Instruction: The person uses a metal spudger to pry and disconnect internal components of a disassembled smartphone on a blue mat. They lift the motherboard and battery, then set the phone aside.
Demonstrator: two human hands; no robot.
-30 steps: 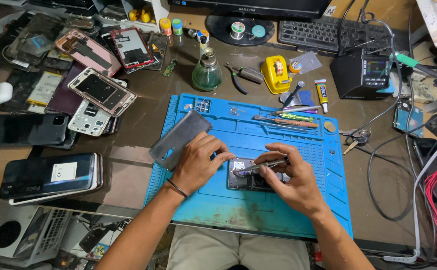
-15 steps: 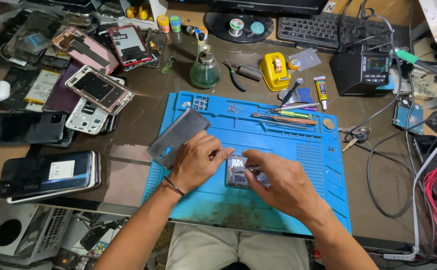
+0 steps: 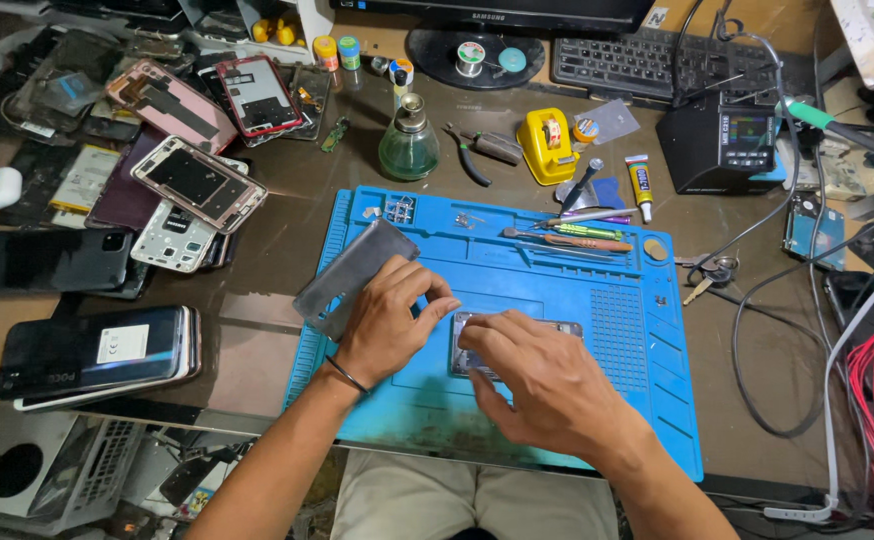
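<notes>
Both hands' grip closed on opened phone [image 3: 517, 340], left hand [image 3: 389, 325], right hand [image 3: 547, 385] now flat, tweezers gone

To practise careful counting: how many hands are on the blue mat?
2. The left hand rests on the blue mat beside a grey back cover; the right hand covers the opened phone.

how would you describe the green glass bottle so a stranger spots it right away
Start at the blue work mat under the person's hands. Just beyond its far left corner, on the brown table, stands the green glass bottle. It is round-bellied with a brass-coloured top, unlike the black pliers and yellow tape dispenser to its right.
</notes>
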